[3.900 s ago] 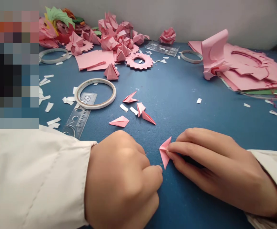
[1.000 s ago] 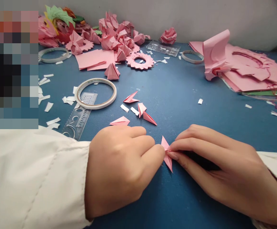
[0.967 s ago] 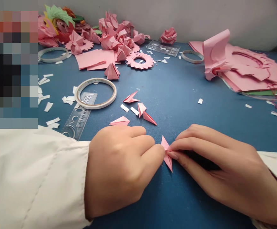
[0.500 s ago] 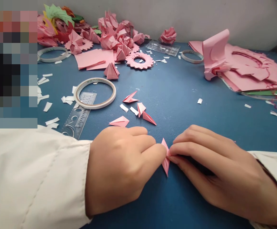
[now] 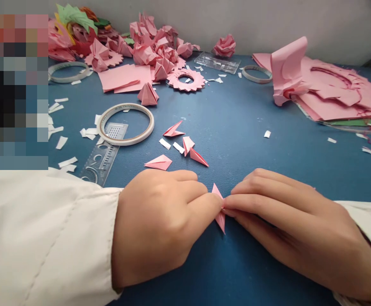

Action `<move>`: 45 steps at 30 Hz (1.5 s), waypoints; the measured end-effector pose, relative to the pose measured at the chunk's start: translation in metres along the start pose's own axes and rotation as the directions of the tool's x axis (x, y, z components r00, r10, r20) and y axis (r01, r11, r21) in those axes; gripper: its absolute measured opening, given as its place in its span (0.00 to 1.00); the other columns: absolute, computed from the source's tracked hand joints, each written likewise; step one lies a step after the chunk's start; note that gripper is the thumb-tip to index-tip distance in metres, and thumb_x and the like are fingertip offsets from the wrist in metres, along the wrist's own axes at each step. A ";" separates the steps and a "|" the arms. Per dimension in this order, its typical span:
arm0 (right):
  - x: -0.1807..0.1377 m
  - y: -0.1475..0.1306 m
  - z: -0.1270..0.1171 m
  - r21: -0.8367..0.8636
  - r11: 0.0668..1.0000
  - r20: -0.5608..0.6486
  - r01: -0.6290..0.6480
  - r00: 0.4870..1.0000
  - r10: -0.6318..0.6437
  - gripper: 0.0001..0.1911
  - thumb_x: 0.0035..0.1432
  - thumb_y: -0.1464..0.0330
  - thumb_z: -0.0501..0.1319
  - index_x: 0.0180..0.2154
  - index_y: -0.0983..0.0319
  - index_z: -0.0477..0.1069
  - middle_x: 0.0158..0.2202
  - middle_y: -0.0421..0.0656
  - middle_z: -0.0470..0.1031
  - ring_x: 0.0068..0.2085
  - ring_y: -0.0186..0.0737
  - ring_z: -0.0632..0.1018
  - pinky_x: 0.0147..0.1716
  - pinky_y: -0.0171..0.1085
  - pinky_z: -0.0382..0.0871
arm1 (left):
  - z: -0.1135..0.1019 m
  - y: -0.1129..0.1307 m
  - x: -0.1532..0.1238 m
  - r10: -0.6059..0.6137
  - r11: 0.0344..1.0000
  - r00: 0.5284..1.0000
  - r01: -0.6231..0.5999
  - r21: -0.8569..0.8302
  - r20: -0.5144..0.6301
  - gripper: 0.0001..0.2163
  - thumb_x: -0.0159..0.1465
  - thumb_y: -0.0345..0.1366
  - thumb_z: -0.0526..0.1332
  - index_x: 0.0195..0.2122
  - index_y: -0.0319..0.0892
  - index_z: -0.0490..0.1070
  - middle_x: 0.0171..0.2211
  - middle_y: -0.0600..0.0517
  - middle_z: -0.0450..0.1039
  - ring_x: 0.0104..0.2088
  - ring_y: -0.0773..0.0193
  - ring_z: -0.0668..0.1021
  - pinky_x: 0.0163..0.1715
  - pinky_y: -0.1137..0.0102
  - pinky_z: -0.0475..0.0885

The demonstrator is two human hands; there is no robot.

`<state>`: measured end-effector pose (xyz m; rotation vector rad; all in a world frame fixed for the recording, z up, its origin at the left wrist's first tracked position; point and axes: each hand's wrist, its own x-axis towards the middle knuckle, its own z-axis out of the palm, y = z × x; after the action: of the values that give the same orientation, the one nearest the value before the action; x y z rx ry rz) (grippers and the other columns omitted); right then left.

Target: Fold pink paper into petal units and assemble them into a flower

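Observation:
A small folded pink paper piece [image 5: 221, 222], pointed at both ends, is pinched between my two hands just above the blue table. My left hand [image 5: 163, 225] is closed on its left side, with the thumb tucked out of sight. From the right, my right hand [image 5: 287, 225] grips its middle between thumb and fingertips. The fingers cover the centre of the paper. Just beyond my left hand lies a folded pink paper kite [image 5: 158, 162]. Other folded pink pieces, such as this one [image 5: 173, 129], lie farther up with white paper strips [image 5: 165, 143] beside them.
A tape roll [image 5: 125, 106] rests on a clear plastic ruler [image 5: 101, 163] at left. Pink paper flowers [image 5: 155, 51] are heaped at the back, near a pink paper ring [image 5: 186, 87]. Stacked pink paper [image 5: 326, 106] and another tape roll [image 5: 247, 77] stand at right. White scraps are scattered about.
The folded paper between my fingers has tilted, its upper tip shifting slightly left. My right fingertips have moved a little left, closer to my left hand.

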<state>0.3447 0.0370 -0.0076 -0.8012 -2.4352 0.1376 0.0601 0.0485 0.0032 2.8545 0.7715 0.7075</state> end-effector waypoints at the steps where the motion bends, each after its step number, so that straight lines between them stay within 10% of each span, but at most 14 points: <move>1: 0.000 0.000 0.000 0.007 1.000 0.012 0.003 1.000 -0.003 0.12 0.90 0.77 0.64 0.53 0.57 0.85 0.39 0.41 0.90 0.38 0.40 0.89 0.39 0.38 0.87 | 0.000 0.000 0.001 -0.009 1.000 1.000 0.009 -0.010 -0.002 0.21 0.85 0.20 0.57 0.39 0.42 0.85 0.29 0.56 0.75 0.29 0.59 0.73 0.30 0.59 0.69; 26: 0.003 -0.007 -0.001 0.081 0.997 0.033 0.013 0.999 -0.016 0.14 0.89 0.79 0.65 0.49 0.59 0.85 0.38 0.40 0.90 0.35 0.38 0.85 0.39 0.39 0.86 | -0.008 0.009 0.001 0.072 0.997 0.996 -0.070 -0.043 0.054 0.17 0.74 0.17 0.59 0.40 0.41 0.85 0.27 0.55 0.81 0.26 0.56 0.74 0.24 0.55 0.65; 45: 0.005 -0.004 0.001 0.086 0.996 0.030 0.004 1.000 -0.007 0.15 0.92 0.76 0.63 0.50 0.60 0.87 0.39 0.41 0.90 0.36 0.38 0.84 0.40 0.39 0.85 | -0.003 0.013 -0.004 0.113 0.994 0.991 -0.114 0.006 0.072 0.20 0.84 0.18 0.57 0.48 0.36 0.91 0.28 0.56 0.80 0.26 0.56 0.73 0.25 0.54 0.65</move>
<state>0.3393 0.0368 -0.0052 -0.7593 -2.4420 0.2527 0.0617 0.0357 0.0071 2.9343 0.6095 0.6113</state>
